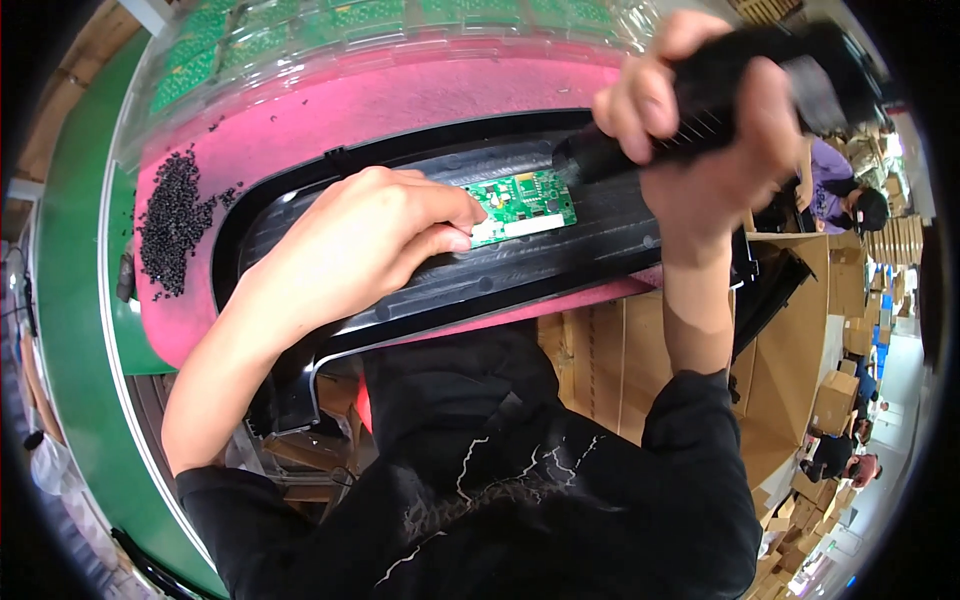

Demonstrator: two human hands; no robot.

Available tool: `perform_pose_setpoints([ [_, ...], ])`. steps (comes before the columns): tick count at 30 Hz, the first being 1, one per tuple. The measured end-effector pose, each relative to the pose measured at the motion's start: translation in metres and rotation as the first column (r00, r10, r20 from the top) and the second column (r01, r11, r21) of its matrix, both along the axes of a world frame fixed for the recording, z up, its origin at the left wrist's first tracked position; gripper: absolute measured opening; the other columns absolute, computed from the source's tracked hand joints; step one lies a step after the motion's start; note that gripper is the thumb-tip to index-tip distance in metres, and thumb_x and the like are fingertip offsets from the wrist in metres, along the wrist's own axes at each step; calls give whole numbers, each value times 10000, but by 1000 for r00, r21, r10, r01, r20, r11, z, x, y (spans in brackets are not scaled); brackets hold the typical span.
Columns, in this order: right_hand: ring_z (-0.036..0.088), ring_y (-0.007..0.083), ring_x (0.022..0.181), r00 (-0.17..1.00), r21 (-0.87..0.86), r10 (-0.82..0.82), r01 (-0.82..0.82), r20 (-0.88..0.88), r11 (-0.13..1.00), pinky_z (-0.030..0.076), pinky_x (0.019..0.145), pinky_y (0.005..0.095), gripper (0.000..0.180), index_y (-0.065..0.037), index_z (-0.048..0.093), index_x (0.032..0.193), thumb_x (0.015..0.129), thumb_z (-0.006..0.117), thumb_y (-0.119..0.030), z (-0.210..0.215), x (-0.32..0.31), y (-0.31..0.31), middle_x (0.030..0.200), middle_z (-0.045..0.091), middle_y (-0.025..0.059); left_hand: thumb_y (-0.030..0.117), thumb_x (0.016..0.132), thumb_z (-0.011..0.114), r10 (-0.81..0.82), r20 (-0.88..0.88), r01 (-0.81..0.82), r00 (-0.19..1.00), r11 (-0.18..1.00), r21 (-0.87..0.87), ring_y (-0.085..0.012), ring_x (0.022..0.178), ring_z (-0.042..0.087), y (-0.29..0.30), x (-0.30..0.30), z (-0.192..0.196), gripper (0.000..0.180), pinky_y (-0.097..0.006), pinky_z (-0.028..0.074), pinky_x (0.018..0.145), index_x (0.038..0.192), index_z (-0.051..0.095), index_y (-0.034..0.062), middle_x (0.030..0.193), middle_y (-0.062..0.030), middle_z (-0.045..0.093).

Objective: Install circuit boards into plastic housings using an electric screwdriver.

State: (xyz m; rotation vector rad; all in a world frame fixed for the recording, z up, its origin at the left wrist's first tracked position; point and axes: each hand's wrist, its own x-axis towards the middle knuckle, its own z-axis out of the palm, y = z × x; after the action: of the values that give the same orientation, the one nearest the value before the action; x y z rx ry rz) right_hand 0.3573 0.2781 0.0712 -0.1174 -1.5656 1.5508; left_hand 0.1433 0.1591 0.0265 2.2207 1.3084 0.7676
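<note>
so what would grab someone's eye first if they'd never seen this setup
Probably the small green circuit board seated in the long black plastic housing, mid-picture, with the left hand pressing its edge. Just right of it, the right hand grips a black power screwdriver tipped down toward the board. Under it all lies a bright pink foam pad, with a heap of small black screws at its left end.

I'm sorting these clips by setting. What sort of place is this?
Most likely an electronics assembly floor in a factory. The left hand steadies a green circuit board in a black plastic housing, the right hand holds a black power screwdriver, and cardboard boxes stand around.
</note>
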Motion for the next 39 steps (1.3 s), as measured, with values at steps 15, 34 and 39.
perform_pose_setpoints([
  [15, 520, 92, 512, 934, 211, 305, -266, -183, 941, 463, 569, 299, 613, -95, 532, 1088, 787, 661, -613, 26, -5, -32, 682, 544, -45, 103, 771, 802, 28, 331, -32, 943, 999, 6, -175, 669, 665, 0, -2, 11, 165, -287, 504, 604, 861, 712, -3, 771, -75, 710],
  [34, 461, 186, 470, 992, -217, -35, 60, 117, 974, 421, 490, 304, 593, -5, 509, 1009, 853, 675, -553, 2, -59, -32, 615, 523, 113, 71, 884, 679, 359, 83, -363, 929, 931, 40, -199, 664, 691, -2, -10, 18, 79, -301, 517, 629, 919, 700, 3, 753, -121, 710],
  [39, 471, 183, 473, 981, -218, 98, -61, 167, 974, 410, 460, 290, 499, 18, 525, 1039, 881, 686, -427, 4, -61, -27, 616, 523, 115, 93, 916, 650, 386, 102, -388, 917, 922, -8, -208, 609, 652, -1, -7, 12, 102, -327, 498, 600, 894, 638, -6, 714, -121, 683],
])
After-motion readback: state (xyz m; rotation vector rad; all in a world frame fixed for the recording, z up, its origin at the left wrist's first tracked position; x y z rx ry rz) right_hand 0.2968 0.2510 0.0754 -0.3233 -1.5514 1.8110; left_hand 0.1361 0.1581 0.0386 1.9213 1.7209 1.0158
